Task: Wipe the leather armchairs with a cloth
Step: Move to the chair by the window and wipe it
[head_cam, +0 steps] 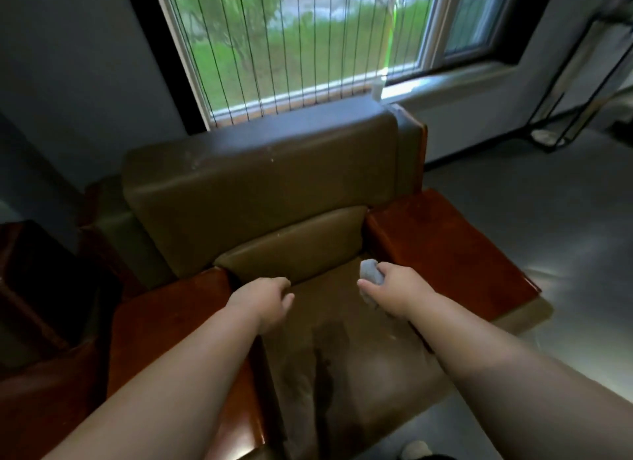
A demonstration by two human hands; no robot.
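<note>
Two bare forearms reach forward from the bottom edge over a brown leather armchair (pixel 260 199). On the right, the right hand (pixel 394 290) grips a small grey cloth (pixel 371 276), bunched up so that it shows above and below the curled fingers, and holds it at the back of the seat cushion (pixel 342 350), close to the right wooden armrest (pixel 445 250). Opposite it, the left hand (pixel 267 297) holds nothing; its fingers are loosely bent and it hovers at the seat's back left corner, just beside the left armrest (pixel 164 322). Dark damp-looking streaks run down the middle of the seat. Behind the backrest stands a barred window (pixel 291 42) with greenery outside, and grey floor (pixel 531 202) lies to the right.
</note>
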